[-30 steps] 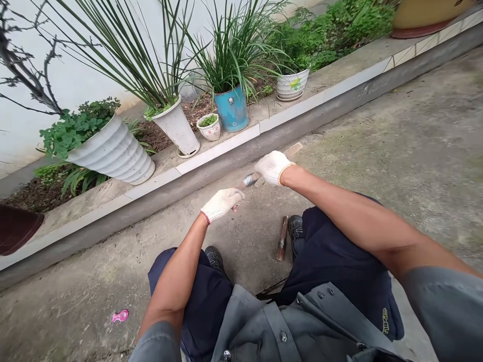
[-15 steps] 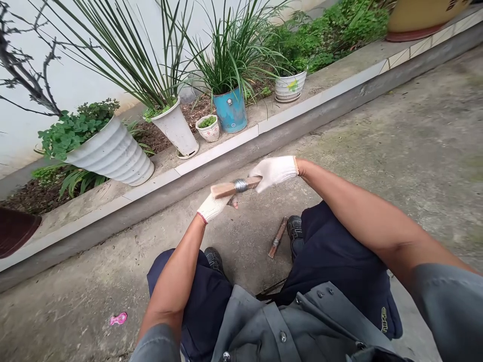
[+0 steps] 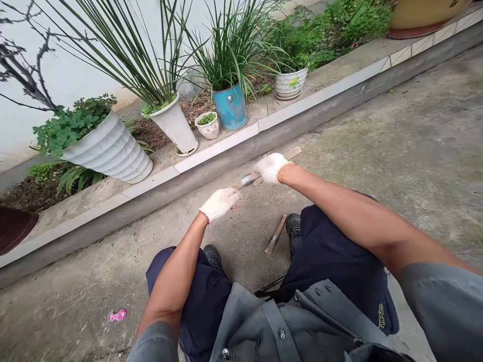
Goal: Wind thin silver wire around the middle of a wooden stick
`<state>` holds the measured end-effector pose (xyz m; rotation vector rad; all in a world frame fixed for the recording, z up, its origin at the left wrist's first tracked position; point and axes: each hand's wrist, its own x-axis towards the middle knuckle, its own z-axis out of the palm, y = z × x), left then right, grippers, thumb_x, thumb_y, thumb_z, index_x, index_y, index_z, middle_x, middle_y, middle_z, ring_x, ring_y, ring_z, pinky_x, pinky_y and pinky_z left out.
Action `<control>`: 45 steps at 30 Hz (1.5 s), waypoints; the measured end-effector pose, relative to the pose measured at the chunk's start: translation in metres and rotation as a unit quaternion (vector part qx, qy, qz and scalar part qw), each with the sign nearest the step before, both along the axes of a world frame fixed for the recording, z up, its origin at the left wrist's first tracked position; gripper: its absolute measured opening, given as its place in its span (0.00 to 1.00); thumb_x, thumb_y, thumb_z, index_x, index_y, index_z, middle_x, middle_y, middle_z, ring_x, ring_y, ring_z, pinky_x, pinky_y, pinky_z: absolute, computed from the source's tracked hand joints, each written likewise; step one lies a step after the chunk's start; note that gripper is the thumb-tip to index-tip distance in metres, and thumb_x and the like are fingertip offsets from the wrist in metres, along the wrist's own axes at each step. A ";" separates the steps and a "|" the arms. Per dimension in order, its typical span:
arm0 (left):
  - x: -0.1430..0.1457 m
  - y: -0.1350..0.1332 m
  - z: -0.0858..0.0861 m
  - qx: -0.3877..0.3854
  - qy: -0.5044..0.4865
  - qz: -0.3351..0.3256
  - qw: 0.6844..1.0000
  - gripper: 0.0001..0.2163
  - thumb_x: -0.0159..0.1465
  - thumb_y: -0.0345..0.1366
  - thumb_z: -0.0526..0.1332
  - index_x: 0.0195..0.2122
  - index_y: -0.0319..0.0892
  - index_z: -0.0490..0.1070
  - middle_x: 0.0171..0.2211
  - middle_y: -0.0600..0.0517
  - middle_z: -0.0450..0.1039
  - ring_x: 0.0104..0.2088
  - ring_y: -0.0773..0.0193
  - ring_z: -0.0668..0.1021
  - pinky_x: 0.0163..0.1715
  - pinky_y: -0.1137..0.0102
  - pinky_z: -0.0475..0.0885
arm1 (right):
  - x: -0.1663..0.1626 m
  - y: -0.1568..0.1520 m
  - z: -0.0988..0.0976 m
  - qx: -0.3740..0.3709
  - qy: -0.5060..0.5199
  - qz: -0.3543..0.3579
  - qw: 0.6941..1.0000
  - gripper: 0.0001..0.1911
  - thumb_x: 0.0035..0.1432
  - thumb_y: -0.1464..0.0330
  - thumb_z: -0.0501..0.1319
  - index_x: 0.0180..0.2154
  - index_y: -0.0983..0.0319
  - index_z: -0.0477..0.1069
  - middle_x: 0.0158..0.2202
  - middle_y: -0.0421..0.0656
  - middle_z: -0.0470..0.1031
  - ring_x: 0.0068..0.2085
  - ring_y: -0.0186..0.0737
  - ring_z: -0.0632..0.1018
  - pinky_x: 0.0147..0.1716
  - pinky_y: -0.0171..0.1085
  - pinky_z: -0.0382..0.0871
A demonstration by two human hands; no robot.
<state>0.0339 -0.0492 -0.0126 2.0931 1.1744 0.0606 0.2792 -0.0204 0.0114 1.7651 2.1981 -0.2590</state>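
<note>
Both of my hands wear white knitted gloves. My right hand [image 3: 271, 167] is closed around a flat wooden stick [image 3: 294, 153], which slants up to the right and sticks out past the hand. Silvery wire [image 3: 248, 179] is wound round the stick just left of that hand. My left hand [image 3: 220, 203] is closed by the stick's lower left end, fingers pinched together. A thin strand of wire seems to curve from its fingertips; whether it also touches the stick is hidden. A second wooden stick [image 3: 275, 235] with wire round its middle lies on the ground by my right shoe.
A low concrete ledge [image 3: 217, 161] with a tiled edge runs across in front. On it stand several potted plants, including a ribbed white pot [image 3: 115, 151] and a blue pot [image 3: 229, 108]. A pink object [image 3: 117, 315] lies on the concrete at lower left.
My right hand has turned and now grips nearer the wire, with the stick extending beyond it to the right. My left hand has moved slightly right, in front of the stick's end.
</note>
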 end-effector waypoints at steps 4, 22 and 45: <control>-0.006 0.008 0.001 0.111 0.084 -0.021 0.990 0.18 0.73 0.43 0.51 0.39 0.44 0.80 0.29 0.52 0.79 0.31 0.60 0.77 0.34 0.69 0.65 | -0.002 -0.017 0.005 -0.071 -0.011 0.054 0.996 0.19 0.54 0.75 0.66 0.48 0.66 0.84 0.45 0.59 0.82 0.47 0.57 0.83 0.47 0.47 0.74; -0.012 0.014 -0.002 0.009 -0.059 0.020 0.998 0.20 0.73 0.52 0.56 0.37 0.40 0.78 0.28 0.51 0.78 0.31 0.61 0.78 0.36 0.70 0.70 | 0.022 -0.018 0.022 -0.113 0.220 0.100 0.964 0.21 0.57 0.54 0.66 0.43 0.63 0.80 0.30 0.40 0.74 0.30 0.35 0.70 0.32 0.33 0.60; -0.003 0.010 0.008 0.100 0.037 0.033 0.994 0.16 0.72 0.43 0.54 0.34 0.43 0.77 0.25 0.53 0.75 0.29 0.61 0.75 0.32 0.69 0.63 | 0.007 -0.018 0.011 -0.044 -0.008 0.117 0.992 0.15 0.57 0.75 0.64 0.45 0.64 0.83 0.38 0.51 0.81 0.39 0.47 0.80 0.40 0.40 0.65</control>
